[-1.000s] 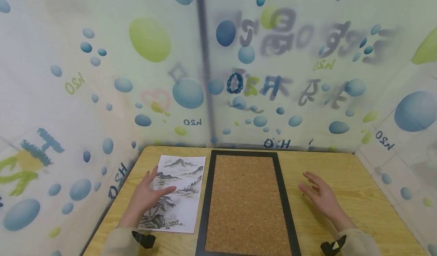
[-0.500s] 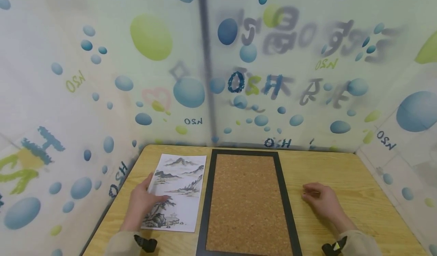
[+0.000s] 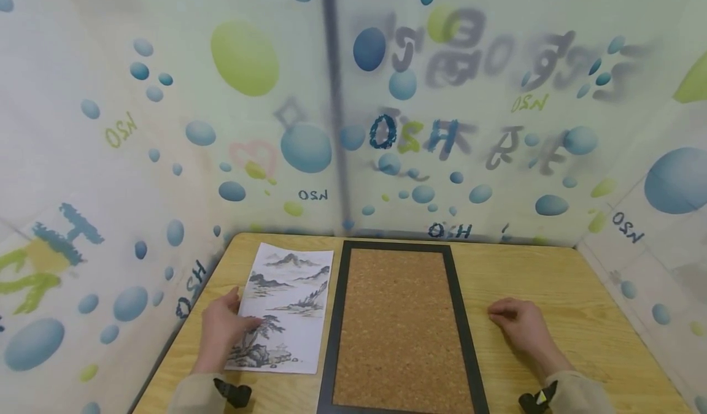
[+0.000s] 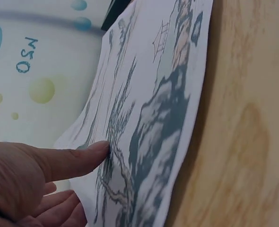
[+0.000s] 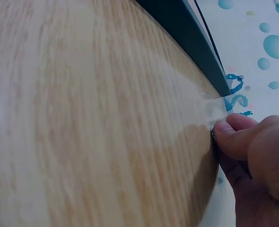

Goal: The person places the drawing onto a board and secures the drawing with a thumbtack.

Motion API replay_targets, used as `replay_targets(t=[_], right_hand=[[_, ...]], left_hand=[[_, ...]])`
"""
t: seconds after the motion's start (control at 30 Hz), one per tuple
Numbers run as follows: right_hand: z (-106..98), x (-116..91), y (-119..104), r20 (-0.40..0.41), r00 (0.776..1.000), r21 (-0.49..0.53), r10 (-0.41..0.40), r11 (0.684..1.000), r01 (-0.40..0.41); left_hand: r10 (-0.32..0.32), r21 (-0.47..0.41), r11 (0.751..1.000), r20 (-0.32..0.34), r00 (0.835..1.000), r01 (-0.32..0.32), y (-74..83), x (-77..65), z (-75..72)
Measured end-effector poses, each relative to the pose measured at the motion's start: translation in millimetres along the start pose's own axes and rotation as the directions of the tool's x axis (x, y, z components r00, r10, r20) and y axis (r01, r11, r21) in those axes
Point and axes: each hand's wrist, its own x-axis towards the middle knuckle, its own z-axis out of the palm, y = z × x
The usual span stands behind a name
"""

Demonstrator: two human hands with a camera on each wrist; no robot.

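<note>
A white sheet of paper [image 3: 301, 340] printed with an ink landscape of mountains and a pine lies on the left of the table. My left hand [image 3: 221, 325] pinches its left edge, thumb on the print and fingers beneath. In the left wrist view the paper [image 4: 149, 118] bows upward, with the thumb [image 4: 78, 161] on the pine. Right of the board, my right hand [image 3: 521, 328] is low over the wood, thumb and index together. In the right wrist view these fingers [image 5: 229, 137] pinch a small clear push pin [image 5: 216, 109], mostly hidden by them.
A cork board [image 3: 400, 328] in a black frame lies flat in the middle, between the hands. The wooden table [image 3: 585, 316] ends at the back against a wall curtain [image 3: 442, 107] with blue and green dots.
The left hand has gone from spread fingers over the paper to pinching its left edge, which lifts slightly. The right hand has lowered a little and its fingers have drawn closer together.
</note>
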Motion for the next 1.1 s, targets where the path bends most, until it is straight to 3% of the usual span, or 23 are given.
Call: replay_targets(t=[0.2, 0.43, 0.6, 0.8, 1.1], right_hand=[[-0.9, -2.2, -1.9, -0.021, 1.0, 0.004, -0.005, 1.0, 0.005], [-0.1, -2.3, -1.2, -0.036, 0.999, -0.002, 0.014, 1.0, -0.014], [-1.9, -3.2, -4.3, -0.027, 0.996, 0.051, 0.088, 0.995, -0.087], [-5.0, -3.3, -8.0, -0.032, 0.981, 0.15, 0.19, 0.971, -0.184], [-7.3, 0.1, -11.4, -0.099, 0.981, 0.218, 0.167, 0.965, -0.143]], left_hand=[[-0.017, 0.016, 1.0, -0.042, 0.999, 0.018, -0.2, 0.1, 1.5], [-0.034, 0.029, 0.999, -0.045, 0.998, 0.035, -2.9, 0.3, 2.0], [-0.083, -0.063, 0.995, -0.028, 0.996, 0.081, -7.1, 0.9, -1.3], [-0.185, -0.184, 0.966, 0.003, 0.983, 0.182, -10.9, 4.0, -4.3], [-0.198, -0.272, 0.941, 0.035, 0.98, 0.2, -5.4, 3.5, -16.5]])
